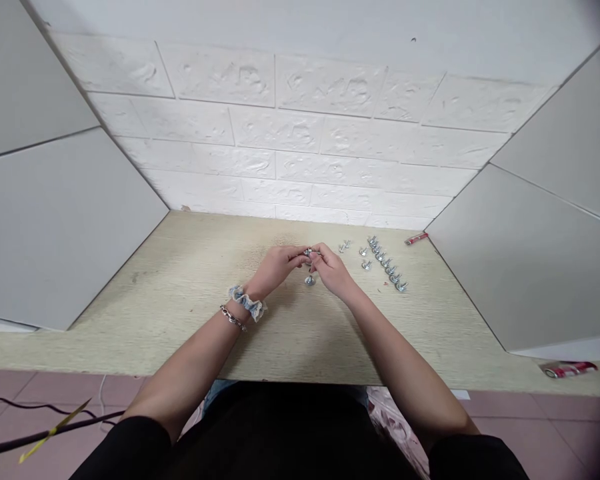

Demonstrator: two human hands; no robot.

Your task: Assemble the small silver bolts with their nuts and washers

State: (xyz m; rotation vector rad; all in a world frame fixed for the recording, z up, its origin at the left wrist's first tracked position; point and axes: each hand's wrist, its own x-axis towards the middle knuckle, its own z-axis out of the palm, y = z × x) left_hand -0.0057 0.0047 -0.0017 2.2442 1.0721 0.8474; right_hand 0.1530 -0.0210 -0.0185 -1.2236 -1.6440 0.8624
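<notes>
Over the middle of the table, the fingertips of my left hand (276, 268) and my right hand (331, 272) meet. Both are closed in a pinch on a small silver metal fitting (308, 253), partly hidden by the fingers. Just below them, another silver fitting (310, 281) with a round base and a short stem stands on the table. To the right of my right hand lies a slanting row of several similar fittings (384, 261). Two more fittings (364, 251) (367, 265) sit beside that row, and a few small pieces (345, 245) lie nearer my hand.
The pale wooden table (155, 300) meets a white brick-patterned wall (300, 133) at the back. Grey panels (70, 227) (530, 267) close in both sides. Red cylindrical objects lie by the right panel (417, 238) and at the front right (571, 370).
</notes>
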